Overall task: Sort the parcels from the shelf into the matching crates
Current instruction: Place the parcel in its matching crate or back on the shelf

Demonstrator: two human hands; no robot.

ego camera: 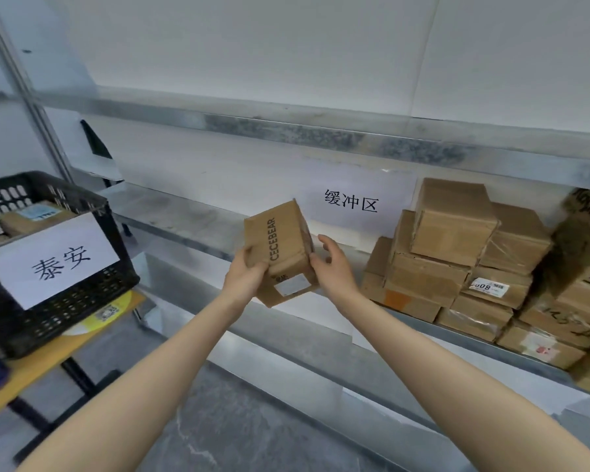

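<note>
Both hands, left (pixel 244 279) and right (pixel 332 264), grip a tilted cardboard box (pixel 280 253) mid-frame; stacked brown parcels (pixel 457 264) right, black lattice crate (pixel 58 301) left.

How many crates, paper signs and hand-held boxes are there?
Black plastic lattice crate: 1
White paper signs: 2
Brown cardboard box gripped by left hand and right hand: 1
Total: 4
</note>
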